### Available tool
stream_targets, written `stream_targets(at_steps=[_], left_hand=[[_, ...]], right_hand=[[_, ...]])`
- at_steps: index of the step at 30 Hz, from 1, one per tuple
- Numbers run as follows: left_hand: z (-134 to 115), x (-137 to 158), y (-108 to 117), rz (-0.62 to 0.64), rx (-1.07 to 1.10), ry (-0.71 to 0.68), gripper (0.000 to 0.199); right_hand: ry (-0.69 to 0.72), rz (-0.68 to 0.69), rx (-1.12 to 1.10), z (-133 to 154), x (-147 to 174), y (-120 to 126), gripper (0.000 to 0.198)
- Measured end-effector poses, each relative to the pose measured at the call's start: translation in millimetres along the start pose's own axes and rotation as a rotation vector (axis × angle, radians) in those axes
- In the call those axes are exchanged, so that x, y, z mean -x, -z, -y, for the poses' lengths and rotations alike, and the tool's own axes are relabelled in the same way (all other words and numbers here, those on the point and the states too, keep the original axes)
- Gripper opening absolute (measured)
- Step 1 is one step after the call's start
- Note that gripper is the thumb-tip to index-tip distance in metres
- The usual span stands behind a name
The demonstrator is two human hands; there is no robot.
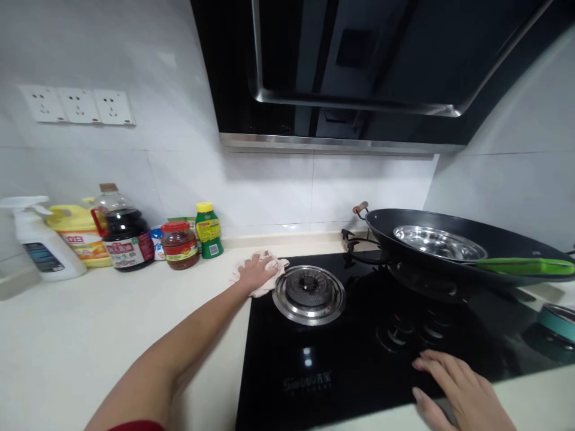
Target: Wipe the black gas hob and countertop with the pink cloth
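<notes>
My left hand (257, 274) presses down on a pale pink cloth (265, 290), fingers over it, at the back left corner of the black glass gas stove (287, 353). The cloth lies partly on the counter and partly on the stove's edge, next to the left burner (309, 290), whose pan support is off. Above the stove's front edge, near the control knobs (398, 330), my right hand (462, 389) is open with thumb and fingers apart and nothing in it.
A large black wok (516, 236) covers the right burner; a metal bowl-shaped piece (438, 242) and a green handle (523, 266) lie in it. Bottles and jars, including a soy sauce bottle (123, 233), line the wall at left. A range hood (341, 72) hangs overhead.
</notes>
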State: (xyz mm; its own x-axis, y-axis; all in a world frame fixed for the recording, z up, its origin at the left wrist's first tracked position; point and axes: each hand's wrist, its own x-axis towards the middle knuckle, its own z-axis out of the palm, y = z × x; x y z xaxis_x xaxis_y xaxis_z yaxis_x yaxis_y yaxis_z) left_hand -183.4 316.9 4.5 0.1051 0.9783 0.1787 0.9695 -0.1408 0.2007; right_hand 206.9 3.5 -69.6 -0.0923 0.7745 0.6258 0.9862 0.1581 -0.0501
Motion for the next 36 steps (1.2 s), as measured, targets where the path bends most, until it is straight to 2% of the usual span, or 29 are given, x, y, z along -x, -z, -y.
stream_targets(at_steps=[11,17,22,29,36], left_hand=[[-24,145,18,-0.034,-0.039,-0.048,0.055],[-40,218,26,-0.073,-0.071,-0.054,0.051],[-46,271,30,-0.146,-0.114,-0.141,0.047],[-47,319,35,-0.184,-0.087,-0.206,0.047],[-63,347,35,-0.222,-0.121,-0.308,0.044]], right_hand=[[-0.082,0.046,-0.04,26,-1,15,0.031],[-0.097,0.038,-0.049,28,1,18,0.032],[-0.106,-0.011,-0.099,26,5,17,0.033],[-0.159,-0.059,-0.221,22,6,16,0.04],[-0.234,-0.21,-0.266,26,10,13,0.039]])
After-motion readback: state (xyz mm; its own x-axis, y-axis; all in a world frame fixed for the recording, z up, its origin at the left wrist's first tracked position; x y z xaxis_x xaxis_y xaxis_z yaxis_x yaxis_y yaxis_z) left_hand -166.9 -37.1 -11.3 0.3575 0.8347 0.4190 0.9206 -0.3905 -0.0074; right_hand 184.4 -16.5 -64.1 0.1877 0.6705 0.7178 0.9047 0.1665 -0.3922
